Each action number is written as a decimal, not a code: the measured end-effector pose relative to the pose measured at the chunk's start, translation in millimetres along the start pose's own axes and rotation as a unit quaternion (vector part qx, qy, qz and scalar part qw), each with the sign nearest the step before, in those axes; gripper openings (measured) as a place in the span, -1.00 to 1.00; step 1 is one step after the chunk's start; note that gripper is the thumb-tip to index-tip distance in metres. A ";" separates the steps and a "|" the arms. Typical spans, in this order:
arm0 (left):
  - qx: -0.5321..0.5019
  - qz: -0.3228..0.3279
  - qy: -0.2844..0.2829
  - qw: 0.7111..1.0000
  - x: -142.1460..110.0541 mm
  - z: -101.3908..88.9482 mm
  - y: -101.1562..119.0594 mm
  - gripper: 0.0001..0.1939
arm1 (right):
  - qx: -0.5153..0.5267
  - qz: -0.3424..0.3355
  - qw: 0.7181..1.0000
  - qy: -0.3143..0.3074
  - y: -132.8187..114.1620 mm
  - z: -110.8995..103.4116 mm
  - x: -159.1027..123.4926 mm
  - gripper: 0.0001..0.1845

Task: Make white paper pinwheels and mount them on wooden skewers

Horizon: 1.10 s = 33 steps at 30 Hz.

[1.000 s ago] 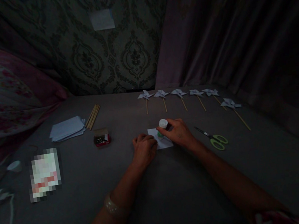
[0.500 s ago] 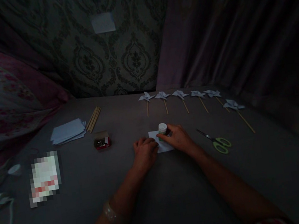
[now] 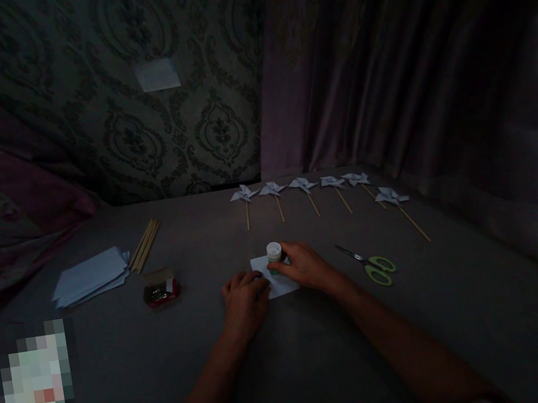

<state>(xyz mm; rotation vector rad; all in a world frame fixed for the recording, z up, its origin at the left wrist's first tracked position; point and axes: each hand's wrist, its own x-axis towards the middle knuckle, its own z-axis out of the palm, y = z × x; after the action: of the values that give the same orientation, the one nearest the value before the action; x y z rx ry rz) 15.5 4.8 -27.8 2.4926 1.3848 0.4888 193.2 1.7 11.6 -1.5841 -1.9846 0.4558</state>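
My right hand (image 3: pixel 309 265) grips an upright glue stick (image 3: pixel 274 252), white at the top end and green lower down. Its lower end is at a small white sheet of paper (image 3: pixel 282 287); whether it touches is hard to tell in the dim light. My left hand (image 3: pixel 243 297) lies over the left edge of that sheet, its fingers spread and slightly bent, holding nothing. To the right of my right hand are green-handled scissors (image 3: pixel 369 264), lying on the grey surface with blades slightly apart.
Several paper pinwheels (image 3: pixel 302 186) on sticks lie along the back right. At the left are a stack of white paper (image 3: pixel 91 276), a bundle of wooden sticks (image 3: pixel 145 245) and an open red box (image 3: pixel 161 290) with small metal pieces. A blurred-out item (image 3: pixel 34 391) lies front left.
The view has turned to the right and tilted up, so everything sits further left and lower. My right hand still holds the glue stick over the paper; my left hand stays at its edge.
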 end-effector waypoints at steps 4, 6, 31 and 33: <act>0.001 -0.010 0.003 1.000 0.5 -0.7 0.6 -0.77 | -0.029 -0.002 1.000 0.005 1.7 1.2 0.5 -0.77; -0.005 -0.007 0.004 1.000 0.5 -1.0 0.5 -0.77 | -0.052 -0.002 0.998 0.018 1.2 2.5 0.3 -0.75; -0.002 -0.012 0.000 1.000 -0.9 -1.0 0.5 -0.75 | -0.072 -0.006 0.997 0.013 -4.4 0.3 -0.4 -0.73; -0.008 -0.008 0.002 1.000 -1.6 -1.8 0.6 -0.75 | -0.084 0.009 0.996 0.033 -8.0 3.1 -1.1 -0.71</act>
<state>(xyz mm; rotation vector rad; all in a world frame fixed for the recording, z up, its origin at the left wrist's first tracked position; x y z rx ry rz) 14.3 3.2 -26.2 2.4681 1.3948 0.4989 185.3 -1.1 13.6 -1.6979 -2.0044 0.2443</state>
